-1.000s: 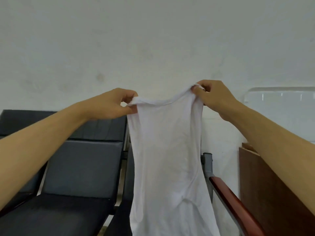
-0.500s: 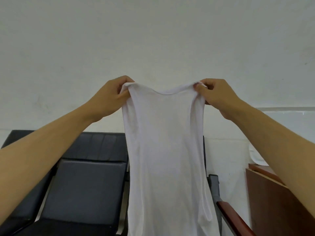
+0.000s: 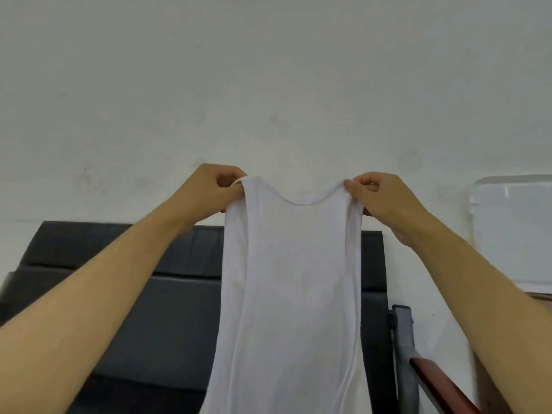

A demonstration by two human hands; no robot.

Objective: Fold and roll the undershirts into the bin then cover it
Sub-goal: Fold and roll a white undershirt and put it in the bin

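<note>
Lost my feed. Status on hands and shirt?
Left hand and right hand each pinch a strap. Undershirt hangs unfolded. Bin not in view.

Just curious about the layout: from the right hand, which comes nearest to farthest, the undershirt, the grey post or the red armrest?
1. undershirt, pinched in the right hand.
2. grey post, below it.
3. red armrest, lower right.
</note>
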